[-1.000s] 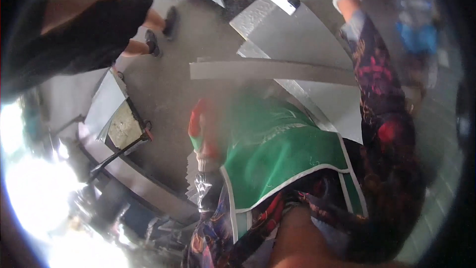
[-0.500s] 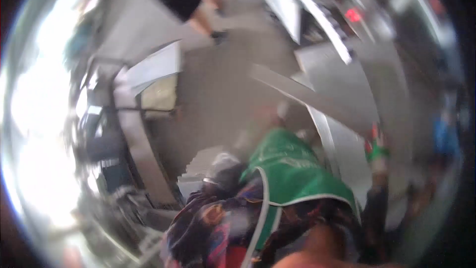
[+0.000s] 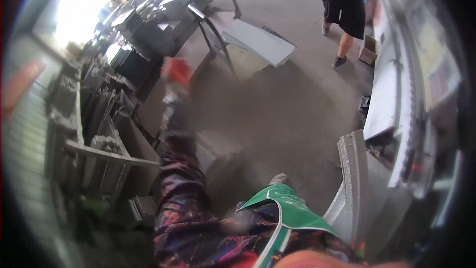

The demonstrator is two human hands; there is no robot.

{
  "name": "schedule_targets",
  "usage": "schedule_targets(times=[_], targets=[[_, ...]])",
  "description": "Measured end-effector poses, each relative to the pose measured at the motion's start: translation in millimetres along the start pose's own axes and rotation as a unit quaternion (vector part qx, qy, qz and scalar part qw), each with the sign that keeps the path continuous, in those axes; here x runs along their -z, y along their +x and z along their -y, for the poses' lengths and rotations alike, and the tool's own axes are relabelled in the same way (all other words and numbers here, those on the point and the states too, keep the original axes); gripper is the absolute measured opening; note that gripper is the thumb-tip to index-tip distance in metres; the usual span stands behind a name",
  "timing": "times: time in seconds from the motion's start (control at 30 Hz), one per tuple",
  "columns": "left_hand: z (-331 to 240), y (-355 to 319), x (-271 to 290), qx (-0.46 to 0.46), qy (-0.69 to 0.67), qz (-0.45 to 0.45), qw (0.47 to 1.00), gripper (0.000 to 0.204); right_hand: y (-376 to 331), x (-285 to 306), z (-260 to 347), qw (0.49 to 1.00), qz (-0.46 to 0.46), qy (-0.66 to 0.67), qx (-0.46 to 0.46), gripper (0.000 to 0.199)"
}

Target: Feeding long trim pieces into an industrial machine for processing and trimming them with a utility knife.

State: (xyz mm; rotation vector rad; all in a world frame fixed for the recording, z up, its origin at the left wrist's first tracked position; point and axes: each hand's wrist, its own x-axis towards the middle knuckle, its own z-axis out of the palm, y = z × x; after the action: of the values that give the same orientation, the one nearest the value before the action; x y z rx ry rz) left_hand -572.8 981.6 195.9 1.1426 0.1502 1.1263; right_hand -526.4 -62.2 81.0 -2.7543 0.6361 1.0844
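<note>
My left hand (image 3: pixel 176 71) wears a red glove and is stretched out ahead on a patterned sleeve (image 3: pixel 178 188), blurred by motion. It hovers beside the racks of dark metal sheets (image 3: pixel 106 114) on my left and nothing shows in it; the blur hides its fingers. My right hand is out of sight. A green apron (image 3: pixel 292 213) hangs below me, with one shoe (image 3: pixel 278 179) on the concrete floor.
Bent grey metal panels (image 3: pixel 353 179) lean at the lower right beside a long bench (image 3: pixel 391 94). A grey panel (image 3: pixel 258 41) lies against a metal stand (image 3: pixel 214 30). Another person in black shorts (image 3: pixel 347 5) stands at the top, near a small cardboard box (image 3: pixel 368 51).
The view has swung round quickly. My left arm now reaches forward toward the racks, my right hand has left the picture, and the other person has shifted to the upper right.
</note>
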Motion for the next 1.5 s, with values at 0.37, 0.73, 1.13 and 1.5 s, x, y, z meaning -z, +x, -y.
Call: schedule_targets(times=[0.37, 0.73, 1.13, 1.5], targets=[[-51, 11, 7, 0.231, -0.048, -0.102, 0.966, 0.053, -10, -23, -13, 0.947, -0.298, 0.025, 0.113, 0.083], [231, -246, -133, 0.388, -0.121, 0.026, 0.913, 0.023, -97, 24, 81, 0.927, -0.338, 0.056, 0.151, 0.067], [105, -433, -510, 0.703, -0.294, 0.326, 0.560, 0.047, -150, 92, 213, 0.930, -0.320, -0.058, 0.172, 0.075], [116, -488, -610, 0.659, -0.195, 0.439, 0.579, 0.044, -191, 67, 53, 0.860, -0.482, 0.077, 0.150, 0.082]])
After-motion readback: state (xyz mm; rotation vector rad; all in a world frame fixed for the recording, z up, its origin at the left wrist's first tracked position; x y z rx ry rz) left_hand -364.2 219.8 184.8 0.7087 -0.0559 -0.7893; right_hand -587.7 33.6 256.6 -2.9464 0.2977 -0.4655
